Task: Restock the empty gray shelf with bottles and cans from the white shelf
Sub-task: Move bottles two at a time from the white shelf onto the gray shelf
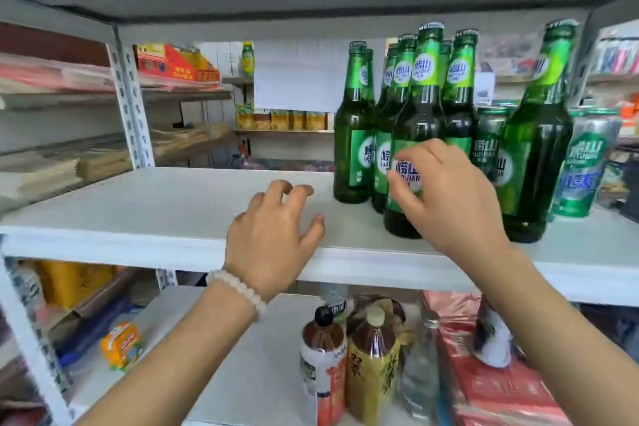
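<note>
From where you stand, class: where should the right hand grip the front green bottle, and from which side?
Grip the front green bottle around its wide lower body, at the label, coming from the open front. Other bottles crowd behind it, and the right hand is open there already.

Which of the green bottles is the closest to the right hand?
The front green bottle of the cluster, nearest the shelf edge: the right hand's fingers spread just in front of its label. The other bottles stand behind or farther right.

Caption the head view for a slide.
Right hand reaches for the front green bottle on the white shelf; left hand open, empty.
</note>
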